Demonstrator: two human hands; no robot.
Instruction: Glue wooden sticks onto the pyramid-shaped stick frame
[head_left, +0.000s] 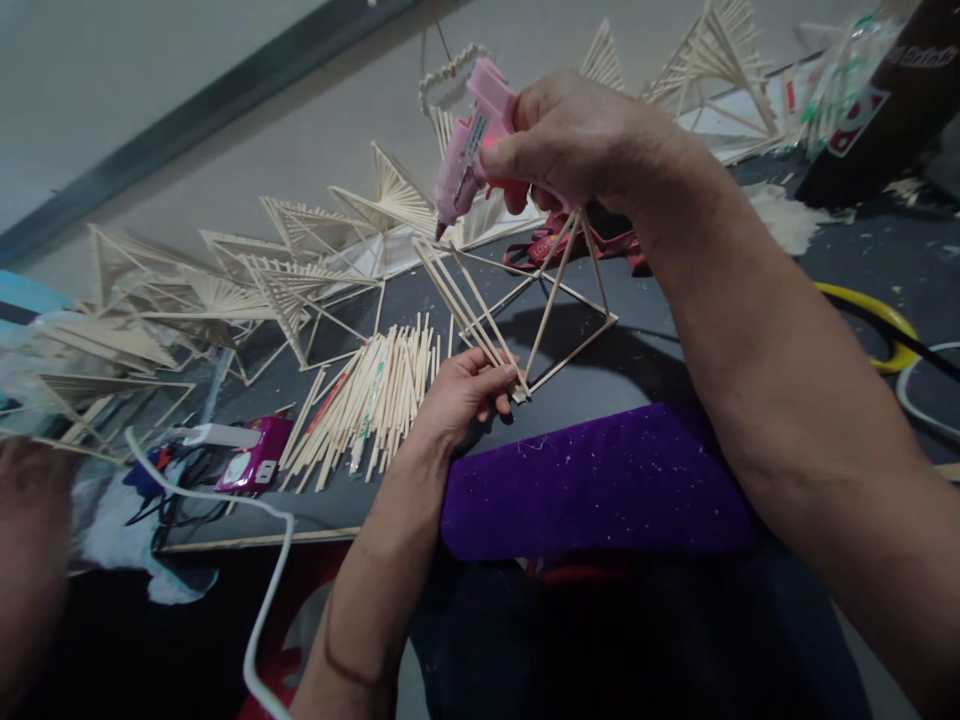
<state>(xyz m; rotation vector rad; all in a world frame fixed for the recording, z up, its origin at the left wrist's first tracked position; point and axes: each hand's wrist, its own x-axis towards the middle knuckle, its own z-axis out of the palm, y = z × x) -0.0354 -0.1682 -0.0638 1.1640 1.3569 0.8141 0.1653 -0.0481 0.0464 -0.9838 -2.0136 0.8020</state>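
Note:
My right hand [566, 135] is wrapped round a pink glue gun [469, 150], its nozzle pointing down beside the upper end of some thin wooden sticks. Under it stands a wooden stick frame [551, 300] with triangular sides. My left hand [480, 385] pinches the lower ends of a few slanting sticks [469, 305] at the frame's near corner. Left of that hand lies a pile of loose wooden sticks [375, 400], some apparently in clear wrapping. A purple cloth [592, 485] covers the table edge in front of me.
Several finished-looking stick structures [281, 290] line the back and left of the dark table. A magenta box [259, 455] and a white cable [281, 560] are at left, near another person's blurred arm [30, 570]. A yellow ring [892, 310] and a dark bottle [870, 120] stand right.

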